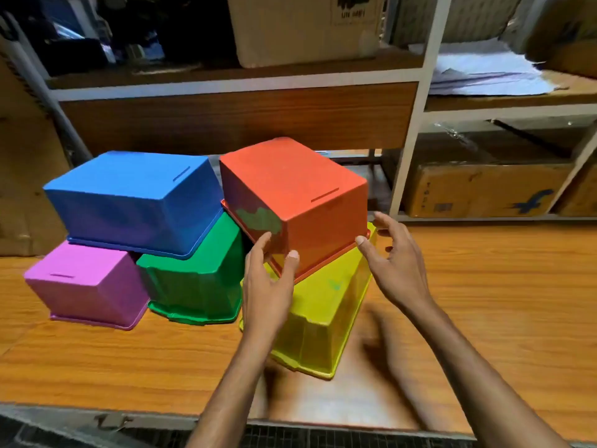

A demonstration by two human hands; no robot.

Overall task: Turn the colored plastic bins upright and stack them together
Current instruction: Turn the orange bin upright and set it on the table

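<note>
Several upside-down plastic bins sit on the wooden table. The red bin rests tilted on top of the yellow bin and the green bin. The blue bin lies across the pink bin and the green one. My left hand touches the red bin's near left corner at its rim, fingers spread. My right hand is open at the red bin's right rim, thumb tip touching it.
Behind the table stands a metal shelf rack with cardboard boxes and papers. A cardboard sheet leans at the far left. The table's front edge runs just below my forearms.
</note>
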